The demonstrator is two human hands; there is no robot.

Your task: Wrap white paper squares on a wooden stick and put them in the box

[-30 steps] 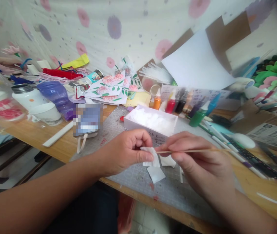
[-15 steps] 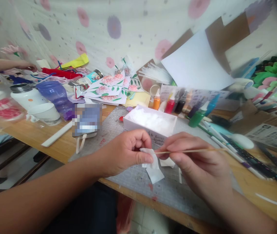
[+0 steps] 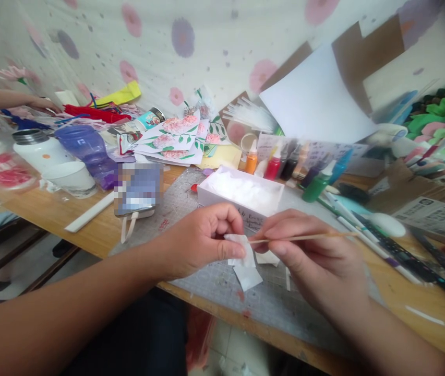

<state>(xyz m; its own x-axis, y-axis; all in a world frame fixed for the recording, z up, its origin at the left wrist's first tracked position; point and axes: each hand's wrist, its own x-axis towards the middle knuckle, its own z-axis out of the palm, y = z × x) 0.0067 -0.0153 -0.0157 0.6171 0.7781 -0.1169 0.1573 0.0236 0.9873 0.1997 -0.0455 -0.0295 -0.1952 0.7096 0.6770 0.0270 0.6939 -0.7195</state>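
Between the thumb and fingers of my left hand [image 3: 210, 237] is a small white piece of paper [image 3: 248, 253], its lower part hanging free. My right hand [image 3: 312, 256] pinches a thin wooden stick [image 3: 304, 237] held nearly level. The stick's left tip meets the paper at my left fingertips; whether it is pressed into the paper or only touching, I cannot tell. Below them, another white paper piece [image 3: 249, 278] lies on the grey cutting mat [image 3: 206, 292]. Just behind my hands stands a white box [image 3: 222, 201] filled with white, fluffy-looking material [image 3: 241, 188].
Paint bottles, among them a green one [image 3: 318, 183], stand behind the box. A phone [image 3: 140, 190] with a cable sits left, near a purple bottle [image 3: 85, 149] and a white cup [image 3: 65, 177]. Brushes and pens [image 3: 382, 250] lie right. Another person's hand [image 3: 42, 103] reaches in far left.
My hands keep nearly the same place; the stick in my right hand has shifted slightly left and tilts up a little more at its right end. The view has moved slightly.
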